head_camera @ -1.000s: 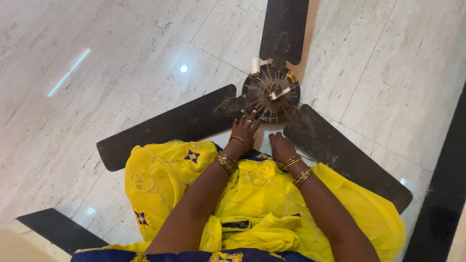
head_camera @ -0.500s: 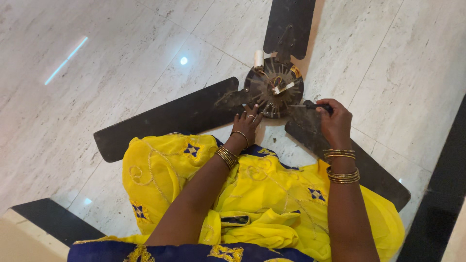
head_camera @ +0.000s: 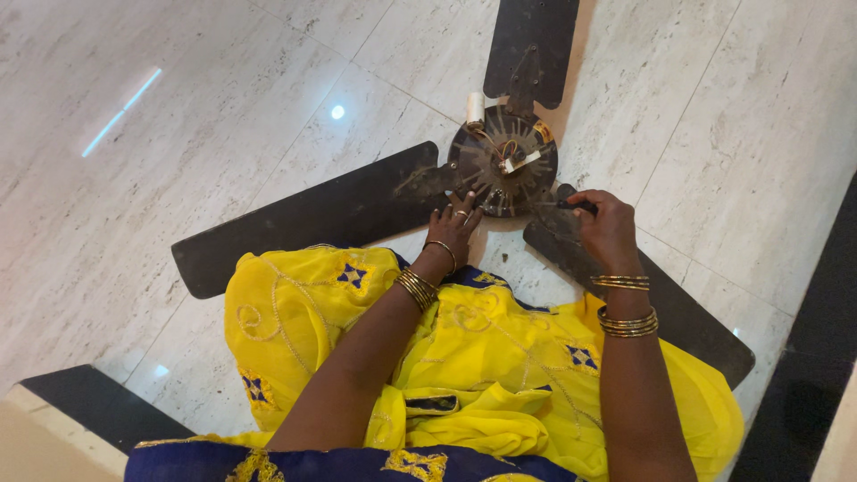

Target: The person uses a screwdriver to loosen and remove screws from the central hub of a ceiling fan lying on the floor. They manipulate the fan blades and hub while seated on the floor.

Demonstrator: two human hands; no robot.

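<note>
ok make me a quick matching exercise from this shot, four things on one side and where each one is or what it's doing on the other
Things:
1. left hand
2. right hand
3. white cylinder
4. gold bangles

Places or states:
a. stands at the far left edge of the fan motor hub
b. fingers spread on the near edge of the hub
c. stacked on the right wrist
d. closed on a small dark tool over the fan blade on the right

Pairs: 1-b, 2-d, 3-a, 4-c
</note>
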